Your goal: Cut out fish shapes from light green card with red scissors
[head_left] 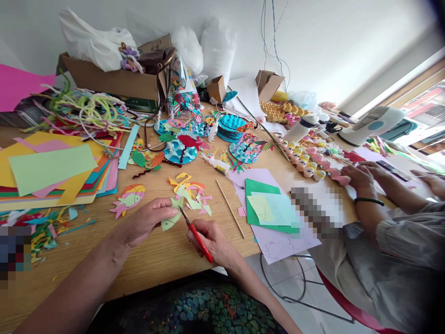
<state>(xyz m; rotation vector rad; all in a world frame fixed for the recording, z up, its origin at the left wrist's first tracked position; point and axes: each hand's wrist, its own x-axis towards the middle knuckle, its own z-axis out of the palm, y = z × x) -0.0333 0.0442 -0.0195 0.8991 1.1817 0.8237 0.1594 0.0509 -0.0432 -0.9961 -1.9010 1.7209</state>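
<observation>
Between the thumb and fingers of my left hand [156, 218] is a pale green paper fish [170, 221] with a drawn eye. My right hand [207, 241] grips red-handled scissors [199, 240], whose blades meet the edge of the fish near its tail. Just beyond lie paper scraps [193, 192] in yellow, green and pink. Several cut fish [130, 200] in pink, orange and green rest left of my left hand. A thin wooden stick [230, 208] lies to the right of the scissors.
Stacked coloured paper [52, 169] covers the left side, with shredded bits [52, 232] in front. Green sheets [266, 206] lie on lilac paper [285, 243] at right. Blue decorated plates [181, 150] and glue bottles [219, 163] stand behind. A co-worker's hands [361, 178] work at far right.
</observation>
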